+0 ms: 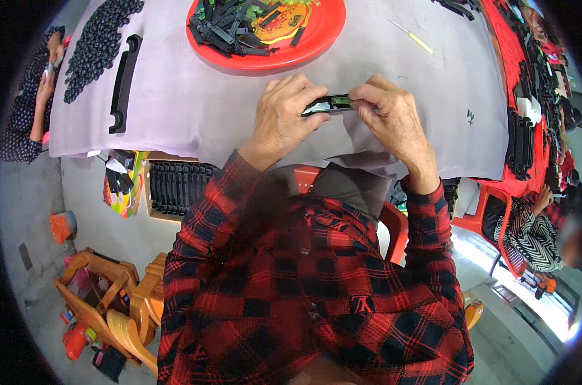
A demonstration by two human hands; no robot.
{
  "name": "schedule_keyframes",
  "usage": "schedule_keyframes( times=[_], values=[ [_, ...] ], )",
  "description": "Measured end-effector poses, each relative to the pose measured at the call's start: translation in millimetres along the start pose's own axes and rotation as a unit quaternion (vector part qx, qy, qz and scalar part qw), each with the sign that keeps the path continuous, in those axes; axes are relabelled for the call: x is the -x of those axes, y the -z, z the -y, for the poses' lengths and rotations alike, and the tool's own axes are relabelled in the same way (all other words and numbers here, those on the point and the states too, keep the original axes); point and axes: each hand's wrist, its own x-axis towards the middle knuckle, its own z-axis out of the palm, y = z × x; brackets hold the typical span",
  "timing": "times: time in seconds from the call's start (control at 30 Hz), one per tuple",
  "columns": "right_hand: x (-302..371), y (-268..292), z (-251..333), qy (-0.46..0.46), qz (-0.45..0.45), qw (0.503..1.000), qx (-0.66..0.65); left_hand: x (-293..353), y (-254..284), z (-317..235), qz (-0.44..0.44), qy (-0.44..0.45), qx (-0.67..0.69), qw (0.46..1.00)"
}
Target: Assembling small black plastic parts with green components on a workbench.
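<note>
Above the near part of the cloth-covered table, my two hands hold a narrow black plastic housing (329,104) level between them. Its open top shows a pale strip and a green part inside. My left hand (283,110) is closed round the left end, fingers on the far side and thumb on the near side. At the other end, my right hand (392,117) pinches the housing with thumb and fingertips. Whether a smaller piece sits between those fingertips is hidden. Beyond the hands stands a red basin (265,64) with many slim black plastic pieces (230,32).
Leftward lie a heap of small round black parts (92,51) and a long black handle-shaped bar (125,86). A yellow-handled screwdriver (420,43) and small black bits (470,117) are on the right. Below the table edge is a box of black bars (180,186). Other people sit at both sides.
</note>
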Motion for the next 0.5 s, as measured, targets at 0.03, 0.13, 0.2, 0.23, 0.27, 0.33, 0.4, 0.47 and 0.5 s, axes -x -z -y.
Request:
schedule_keyframes(
  times=[0.03, 0.13, 0.2, 0.23, 0.27, 0.33, 0.4, 0.47, 0.5],
  values=[
    [0, 0, 0, -0.009, 0.001, 1.000, -0.002, 0, 0, 0, -0.001, -0.001, 0.003, 1.000],
    [0, -4, 1, -0.021, -0.016, 1.000, -0.011, 0, 0, 0, -0.004, -0.003, 0.007, 1.000],
    [1, -9, 3, -0.022, -0.035, 0.999, -0.018, 0, 0, 1, -0.006, -0.005, 0.006, 1.000],
    [2, -12, 4, -0.033, -0.066, 0.997, -0.004, 1, -1, 1, -0.008, -0.008, 0.007, 1.000],
    [4, -16, 5, -0.045, -0.097, 0.994, 0.009, 1, -1, 1, -0.008, -0.006, 0.007, 1.000],
    [7, -24, 7, -0.071, -0.132, 0.989, 0.006, 0, 0, 0, -0.007, -0.003, 0.010, 1.000],
    [11, -33, 8, -0.098, -0.169, 0.981, 0.003, 0, -1, 0, -0.006, -0.004, 0.009, 1.000],
    [14, -44, 9, -0.120, -0.236, 0.963, 0.048, 0, -1, -1, -0.006, -0.007, 0.009, 1.000],
    [16, -49, 9, -0.121, -0.237, 0.963, 0.049, 0, -2, -1, -0.009, -0.007, 0.010, 1.000]
  ],
)
